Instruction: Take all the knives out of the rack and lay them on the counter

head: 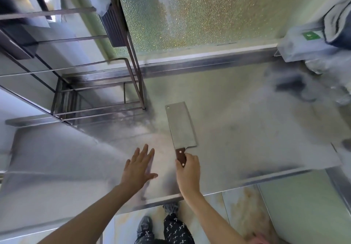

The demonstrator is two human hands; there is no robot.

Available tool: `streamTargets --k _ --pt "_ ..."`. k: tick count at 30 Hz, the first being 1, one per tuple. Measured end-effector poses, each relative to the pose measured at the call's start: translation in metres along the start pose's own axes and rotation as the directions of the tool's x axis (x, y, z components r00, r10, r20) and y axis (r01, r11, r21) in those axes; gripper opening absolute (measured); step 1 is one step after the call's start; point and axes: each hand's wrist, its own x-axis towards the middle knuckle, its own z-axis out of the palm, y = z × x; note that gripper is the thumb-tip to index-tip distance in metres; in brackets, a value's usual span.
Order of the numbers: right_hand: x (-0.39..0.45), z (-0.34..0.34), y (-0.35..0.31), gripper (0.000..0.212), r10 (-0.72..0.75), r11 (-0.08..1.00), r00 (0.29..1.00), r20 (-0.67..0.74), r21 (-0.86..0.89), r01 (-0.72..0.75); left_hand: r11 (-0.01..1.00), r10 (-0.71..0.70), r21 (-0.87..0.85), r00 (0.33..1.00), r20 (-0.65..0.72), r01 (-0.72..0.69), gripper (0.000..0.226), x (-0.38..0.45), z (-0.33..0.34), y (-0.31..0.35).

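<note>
One cleaver (181,127) lies ahead of my right grip (188,169), which clasps its handle; letting go carelessly could skid it across the slick desk (247,129).

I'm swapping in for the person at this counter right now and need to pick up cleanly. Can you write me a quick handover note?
Right hand: closed around the wooden handle of the cleaver, whose blade lies flat on the steel counter, not yet released.
Left hand: open, fingers spread, empty, over the counter left of the cleaver.
Rack: stands at the back left by the frosted window; no knife is visible in it, though parts are blurred.
Done: one cleaver brought to the counter.
Left: let go of the cleaver, then check the rack for any remaining knives.
</note>
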Motion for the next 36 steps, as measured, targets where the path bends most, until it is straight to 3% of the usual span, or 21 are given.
streamTargets --k 7,13,16,19,24,29,36 --pt "-0.005 0.012 0.007 0.017 -0.112 0.976 0.992 -0.065 -0.192 0.098 1.000 0.003 -0.029 1.000 -0.001 -0.003 0.087 -0.001 0.002 0.000" --pt "-0.006 0.012 0.001 0.028 -0.158 0.909 0.985 -0.061 -0.399 0.121 0.999 0.008 -0.049 1.000 -0.009 -0.008 0.087 -0.001 0.002 -0.004" --pt "-0.004 0.002 -0.004 0.040 -0.161 0.883 0.987 -0.029 -0.450 0.131 0.974 0.000 -0.226 0.999 -0.053 -0.012 0.085 -0.006 -0.011 -0.004" --pt "0.006 -0.015 -0.020 0.040 -0.242 0.906 0.969 0.049 -0.346 0.244 0.896 -0.057 -0.445 0.988 -0.142 -0.012 0.071 -0.016 -0.044 -0.003" --pt "0.022 -0.051 -0.112 0.038 -0.505 0.830 0.845 0.178 -0.171 0.531 0.796 -0.172 -0.601 0.924 -0.341 -0.074 0.057 -0.045 -0.129 -0.017" --pt "0.012 -0.070 -0.227 0.035 -0.661 0.734 0.720 0.212 -0.021 0.679 0.768 -0.231 -0.618 0.829 -0.510 -0.167 0.053 -0.087 -0.217 -0.050" --pt "-0.005 -0.087 -0.378 0.027 -0.861 0.509 0.507 0.049 0.089 0.856 0.811 -0.279 -0.528 0.628 -0.727 -0.251 0.043 -0.133 -0.339 -0.109"
